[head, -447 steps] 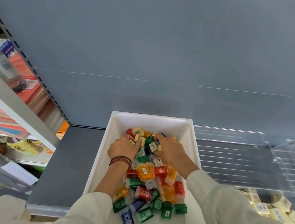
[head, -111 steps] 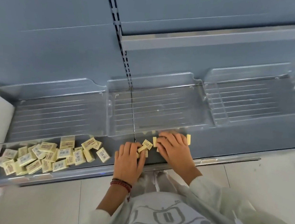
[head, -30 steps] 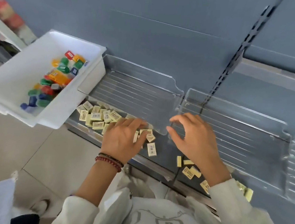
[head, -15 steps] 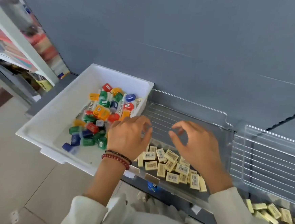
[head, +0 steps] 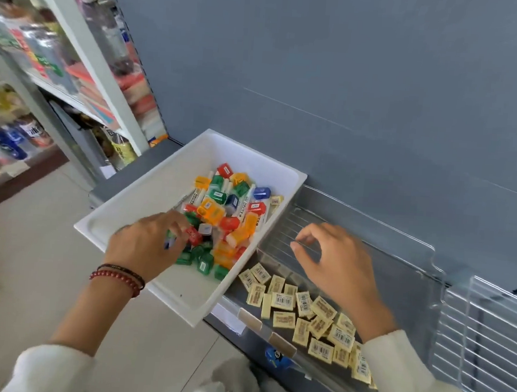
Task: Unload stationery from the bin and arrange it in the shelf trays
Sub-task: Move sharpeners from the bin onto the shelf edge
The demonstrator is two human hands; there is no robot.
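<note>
A white bin [head: 145, 205] sits on the grey shelf, holding several small coloured sharpeners [head: 228, 206] in red, green, orange and blue, plus some white sticks. My left hand [head: 151, 243] reaches into the bin, its fingertips down on the near side of the pile; no item is plainly held. Hovering over the clear plastic shelf tray [head: 387, 237] to the right of the bin, my right hand [head: 338, 264] has loosely curled fingers and holds nothing. Several yellow barcoded erasers [head: 304, 307] lie at that tray's front.
A second clear tray [head: 488, 322] adjoins on the right. Stocked store shelves [head: 45, 55] stand at the left, with tiled floor [head: 30, 255] below. Price tag holders [head: 250, 319] line the shelf's front edge. A blue-grey back panel rises behind.
The view has swung left toward the bin. My left hand has moved from the erasers' tray into the bin, onto the sharpeners. My right hand stays over the clear tray.
</note>
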